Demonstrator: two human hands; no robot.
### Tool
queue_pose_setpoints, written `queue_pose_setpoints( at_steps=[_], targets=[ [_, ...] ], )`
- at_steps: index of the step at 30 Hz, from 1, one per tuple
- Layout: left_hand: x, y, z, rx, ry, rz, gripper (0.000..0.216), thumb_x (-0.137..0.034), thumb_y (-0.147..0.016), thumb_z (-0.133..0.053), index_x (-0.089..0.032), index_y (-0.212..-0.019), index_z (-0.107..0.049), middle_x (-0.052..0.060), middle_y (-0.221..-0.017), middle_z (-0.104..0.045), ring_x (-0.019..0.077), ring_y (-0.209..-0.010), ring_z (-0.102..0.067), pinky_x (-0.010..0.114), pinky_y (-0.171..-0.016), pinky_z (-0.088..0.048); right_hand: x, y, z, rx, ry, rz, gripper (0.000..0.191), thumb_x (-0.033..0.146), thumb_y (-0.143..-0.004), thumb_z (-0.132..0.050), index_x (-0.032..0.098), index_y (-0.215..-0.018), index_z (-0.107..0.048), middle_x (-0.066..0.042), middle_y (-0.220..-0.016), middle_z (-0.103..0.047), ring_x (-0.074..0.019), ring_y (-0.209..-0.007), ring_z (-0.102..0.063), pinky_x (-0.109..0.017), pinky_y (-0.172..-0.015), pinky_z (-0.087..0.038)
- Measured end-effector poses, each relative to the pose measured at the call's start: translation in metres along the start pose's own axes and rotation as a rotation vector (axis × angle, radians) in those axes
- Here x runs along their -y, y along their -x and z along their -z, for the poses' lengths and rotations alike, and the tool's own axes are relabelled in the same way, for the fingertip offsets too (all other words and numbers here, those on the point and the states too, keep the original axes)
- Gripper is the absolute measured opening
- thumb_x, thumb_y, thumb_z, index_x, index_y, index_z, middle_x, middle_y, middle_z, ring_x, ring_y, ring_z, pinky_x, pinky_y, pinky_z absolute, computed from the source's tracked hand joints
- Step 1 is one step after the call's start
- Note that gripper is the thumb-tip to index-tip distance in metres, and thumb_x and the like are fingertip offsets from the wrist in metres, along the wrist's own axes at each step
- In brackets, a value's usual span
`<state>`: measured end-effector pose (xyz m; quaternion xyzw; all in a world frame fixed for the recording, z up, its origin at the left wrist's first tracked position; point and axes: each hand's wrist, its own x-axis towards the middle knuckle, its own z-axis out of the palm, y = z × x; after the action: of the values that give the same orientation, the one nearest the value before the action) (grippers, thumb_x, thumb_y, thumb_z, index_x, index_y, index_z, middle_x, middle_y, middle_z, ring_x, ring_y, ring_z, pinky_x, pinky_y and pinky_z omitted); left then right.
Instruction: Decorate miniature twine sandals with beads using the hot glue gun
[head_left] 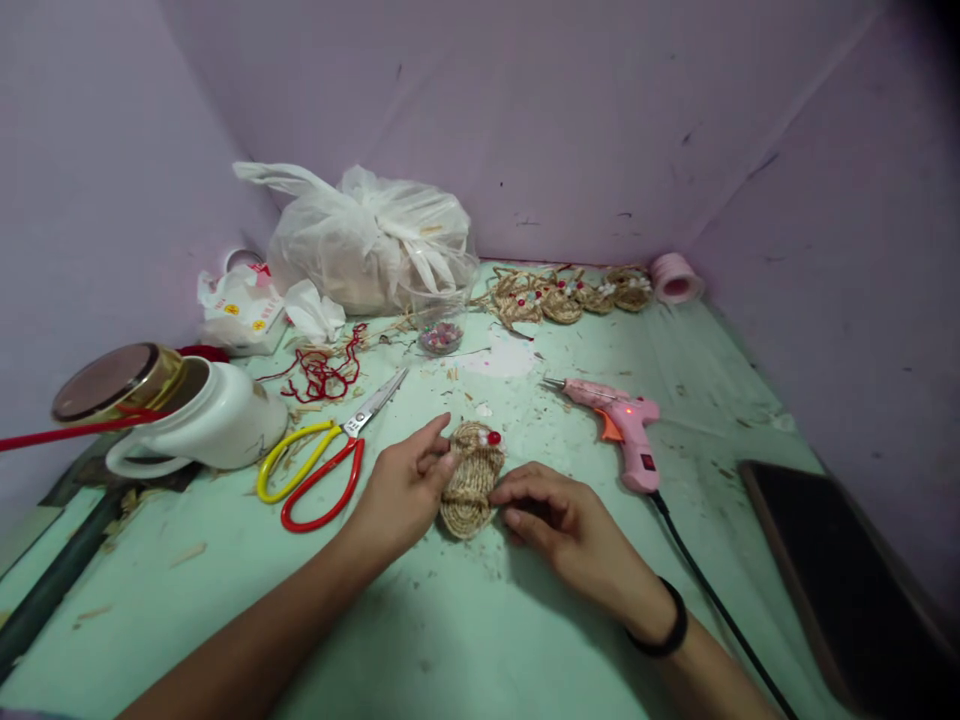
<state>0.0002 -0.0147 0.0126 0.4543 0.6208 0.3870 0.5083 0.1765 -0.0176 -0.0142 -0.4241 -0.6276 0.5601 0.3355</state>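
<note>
A small woven straw sandal (466,486) with a red and a white bead lies on the green table (450,620) between my hands. My left hand (401,485) pinches its left edge with thumb and fingers. My right hand (555,520) rests curled against the sandal's right side, fingertips touching it. A pink glue gun (622,425) with a lit red lamp lies just right of my right hand, its black cord running toward me. Scissors (330,460) with yellow and red handles lie to the left of my left hand.
A white mug (217,415) lies tipped at the left beside a metal lid (112,380). Red string (322,372), a tied plastic bag (375,240), a bead cup (441,325), more straw sandals (562,295), pink tape (675,278) and a dark slab (840,570) ring the table.
</note>
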Motion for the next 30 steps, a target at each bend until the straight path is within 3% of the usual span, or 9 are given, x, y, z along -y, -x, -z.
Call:
queue_pose_setpoints(
  at_steps=[5, 9, 12, 18, 24, 30],
  targets=[
    [-0.002, 0.004, 0.003, 0.077, 0.191, 0.170, 0.062, -0.013, -0.056, -0.067, -0.012, -0.114, -0.044, -0.001, -0.074, -0.056, 0.0113, -0.061, -0.056, 0.024, -0.059, -0.045, 0.002, 0.000, -0.002, -0.037, -0.064, -0.055, 0.011, 0.016, -0.070, -0.062, 0.020, -0.080, -0.067, -0.002, -0.077, -0.059, -0.0143, -0.068, -0.056, -0.026, -0.060, -0.046],
    [-0.002, -0.001, 0.006, 0.150, 0.441, 0.316, 0.053, -0.009, -0.057, -0.066, -0.012, -0.106, -0.049, 0.005, -0.075, -0.063, 0.0165, -0.065, -0.061, 0.025, -0.056, -0.047, 0.012, -0.001, -0.005, -0.081, -0.364, -0.187, 0.015, 0.021, -0.065, -0.068, 0.019, -0.080, -0.064, 0.000, -0.068, -0.062, -0.0124, -0.064, -0.058, -0.025, -0.062, -0.048],
    [-0.003, -0.004, 0.009, 0.175, 0.645, 0.388, 0.050, -0.001, -0.054, -0.058, -0.010, -0.103, -0.052, 0.007, -0.079, -0.066, 0.0154, -0.063, -0.062, 0.023, -0.052, -0.047, 0.018, 0.000, -0.008, -0.150, -0.498, -0.169, 0.024, 0.022, -0.061, -0.072, 0.020, -0.083, -0.062, -0.002, -0.077, -0.065, -0.0156, -0.073, -0.062, -0.028, -0.066, -0.051],
    [0.000, -0.002, 0.006, 0.123, 0.681, 0.356, 0.049, 0.001, -0.057, -0.058, -0.011, -0.103, -0.051, 0.007, -0.082, -0.066, 0.0143, -0.063, -0.062, 0.023, -0.055, -0.049, 0.023, 0.005, -0.020, -0.282, -0.402, -0.096, 0.032, 0.013, -0.049, -0.078, 0.019, -0.076, -0.063, 0.000, -0.069, -0.066, -0.0145, -0.062, -0.062, -0.025, -0.058, -0.052],
    [0.001, 0.002, 0.000, 0.150, 0.624, 0.301, 0.050, -0.003, -0.059, -0.062, -0.013, -0.105, -0.047, 0.007, -0.084, -0.066, 0.0177, -0.067, -0.064, 0.026, -0.055, -0.050, 0.020, 0.004, -0.023, -0.341, -0.278, -0.034, 0.014, 0.015, -0.056, -0.075, 0.019, -0.066, -0.067, 0.000, -0.063, -0.066, -0.0139, -0.056, -0.061, -0.024, -0.054, -0.049],
    [0.001, 0.002, -0.003, 0.072, 0.633, 0.254, 0.050, -0.004, -0.058, -0.065, -0.017, -0.104, -0.048, 0.005, -0.088, -0.066, 0.0159, -0.075, -0.064, 0.024, -0.062, -0.050, 0.022, 0.001, -0.024, -0.396, -0.447, -0.231, 0.017, 0.015, -0.046, -0.078, 0.020, -0.059, -0.069, 0.001, -0.055, -0.068, -0.0139, -0.051, -0.061, -0.023, -0.051, -0.049]
  ],
)
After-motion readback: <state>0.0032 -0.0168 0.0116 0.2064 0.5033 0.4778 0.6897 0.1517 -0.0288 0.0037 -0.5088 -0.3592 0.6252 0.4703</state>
